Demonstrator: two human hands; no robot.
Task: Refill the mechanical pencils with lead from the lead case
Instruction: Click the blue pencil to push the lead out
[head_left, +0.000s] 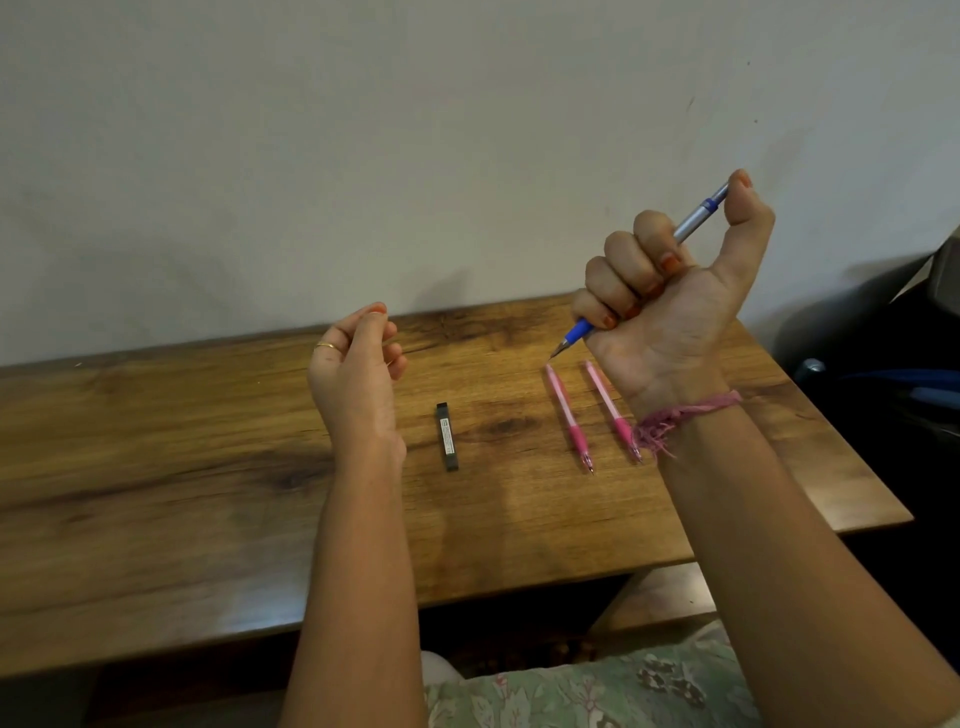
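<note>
My right hand is raised above the table and grips a blue and silver mechanical pencil in its fist, thumb on the top end, tip pointing down-left. My left hand hovers over the table with loosely curled fingers; I see nothing in it. A slim black lead case lies flat on the wooden table between my arms. Two pink mechanical pencils lie side by side under my right wrist, tips toward me.
A plain wall rises behind the table. Dark objects, one with a blue part, sit beyond the table's right edge. My lap in floral fabric shows below the front edge.
</note>
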